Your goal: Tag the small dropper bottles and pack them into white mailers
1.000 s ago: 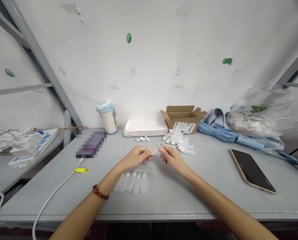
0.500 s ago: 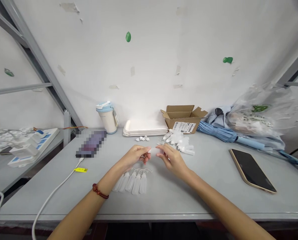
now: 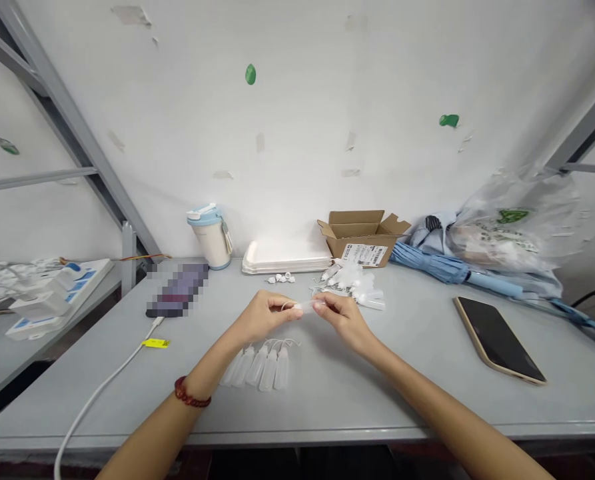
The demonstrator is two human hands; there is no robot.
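Observation:
A small translucent plastic bottle is held sideways above the table between my two hands. The fingers of my left hand pinch its left end, where a thin white loop shows. My right hand grips the right end between thumb and fingers. Below my left hand, several similar bottles lie in a row with white cords at their tops. Behind my right hand is a pile of more bottles. A few small white caps lie beyond my left hand.
An open cardboard box and a stack of white envelopes stand by the wall. A tumbler and a blurred-out phone are at left. Right are a blue umbrella, a plastic bag and a phone.
My left fingers have closed in around the bottle's left end, and the white loop now shows there. The bottle has tilted slightly. The whole view has shifted a little.

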